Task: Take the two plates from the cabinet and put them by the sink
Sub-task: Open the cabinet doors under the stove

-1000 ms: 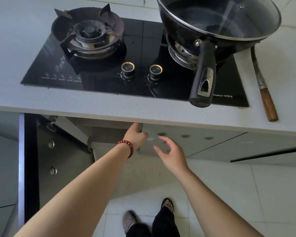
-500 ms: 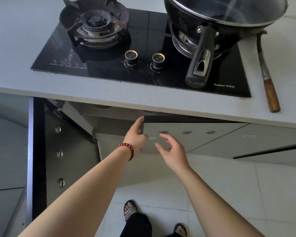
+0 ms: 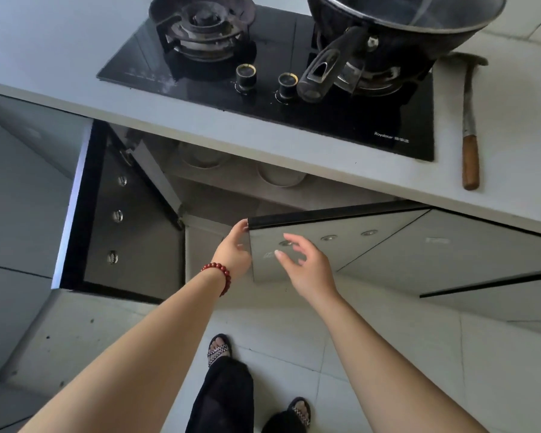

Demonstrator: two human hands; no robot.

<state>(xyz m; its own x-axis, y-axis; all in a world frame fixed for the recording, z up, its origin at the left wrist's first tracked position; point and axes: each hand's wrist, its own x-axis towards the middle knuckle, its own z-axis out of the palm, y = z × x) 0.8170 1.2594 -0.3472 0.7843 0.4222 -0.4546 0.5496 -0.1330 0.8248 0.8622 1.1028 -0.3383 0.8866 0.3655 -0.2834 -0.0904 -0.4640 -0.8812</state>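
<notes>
Under the counter the cabinet stands partly open. My left hand (image 3: 233, 253), with a red bead bracelet on the wrist, grips the free edge of the right cabinet door (image 3: 341, 242), which is swung outward. My right hand (image 3: 306, 264) hovers in front of that door's face, fingers spread, holding nothing. Inside the dim cabinet two pale round dishes show on a shelf, one dish (image 3: 200, 156) at the left and another dish (image 3: 281, 176) to its right; both are half hidden by the counter edge.
The left cabinet door (image 3: 75, 207) hangs fully open. On the white counter (image 3: 200, 120) a black gas hob (image 3: 294, 98) carries a wok (image 3: 403, 23) whose handle juts toward me. A wooden-handled utensil (image 3: 469, 132) lies at the right. My feet in sandals stand on the tiled floor.
The right cabinet door has swung further out under my left hand. The view has dropped and shifted, and the dishes inside the cabinet have come into sight.
</notes>
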